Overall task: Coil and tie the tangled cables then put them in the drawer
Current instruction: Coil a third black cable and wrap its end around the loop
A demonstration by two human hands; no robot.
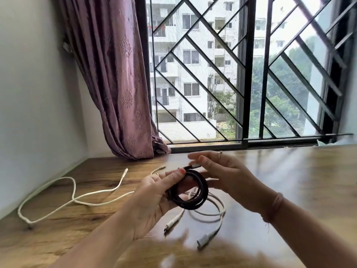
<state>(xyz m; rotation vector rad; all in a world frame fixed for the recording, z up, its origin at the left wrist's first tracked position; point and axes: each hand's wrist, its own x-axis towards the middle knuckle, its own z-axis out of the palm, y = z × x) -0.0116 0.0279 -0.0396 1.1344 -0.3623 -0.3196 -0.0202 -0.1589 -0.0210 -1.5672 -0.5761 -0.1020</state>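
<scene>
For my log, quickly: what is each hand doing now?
Left hand: grips the black cable coil.
Right hand: pinches the coil's plug end.

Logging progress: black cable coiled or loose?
Coiled. The black cable forms stacked round loops gripped by the left hand; the right hand holds its plug end. No tie visible.

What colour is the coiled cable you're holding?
Black: the coiled cable in the left hand, head view.

One black cable (190, 192), coiled; two white cables (73, 192) (210, 211); two hands (154, 194) (229, 176).
</scene>
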